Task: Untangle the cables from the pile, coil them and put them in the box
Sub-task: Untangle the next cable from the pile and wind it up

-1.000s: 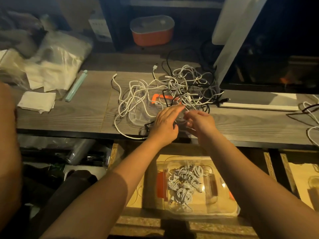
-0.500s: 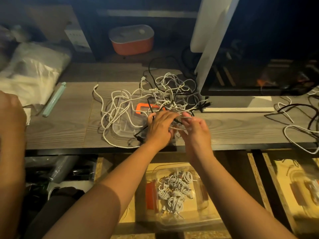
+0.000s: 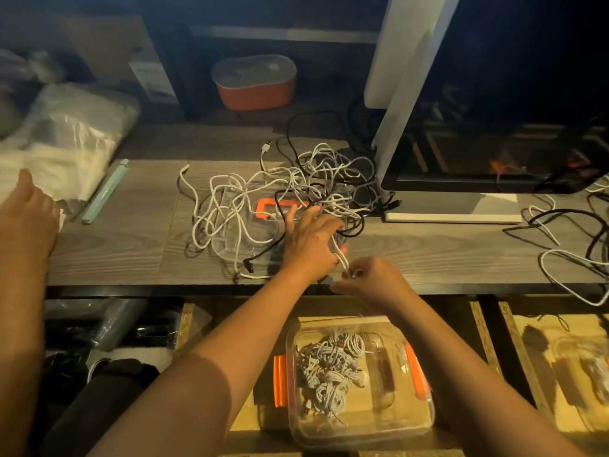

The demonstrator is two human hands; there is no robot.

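Head view: right hand (image 3: pixel 372 285) clenched in a pinch on a white cable (image 3: pixel 342 262), at the near edge of the desk (image 3: pixel 445 258). Just ahead and to its left, left hand (image 3: pixel 309 245) laid over the near side of the pile (image 3: pixel 280 192), fingers spread and fairly straight, plainly gripping nothing. Cable running up from the pinch along that hand's little-finger side; hooked there or only brushing, cannot tell. Beyond the left hand's fingertips, white and black knotted together, lying over a clear lid (image 3: pixel 227 249) with an orange clasp. Straight below both hands, on a lower shelf, box (image 3: pixel 425 413), open, with white coils (image 3: pixel 329 374) already inside. Far to the right hand's right, spare leads (image 3: pixel 545 227) loose on the desk. Far to the left hand's left, another hand (image 3: pixel 26 219) beside a plastic bag (image 3: pixel 66 136).

Step in hand, as judged: freeing one cable from the tangle. To do it well:

- Press the pile down with the left hand while drawing slowly with the right, toward the body and low, not upward.
- Trace the strand by finger to the next crossing.
- Pass the end back through a loop there instead of tugging.
- Avoid any hard pull, likely to tighten the knots and drag the lid over the edge.
- Once free, wrap in even loops, then lower into the box.
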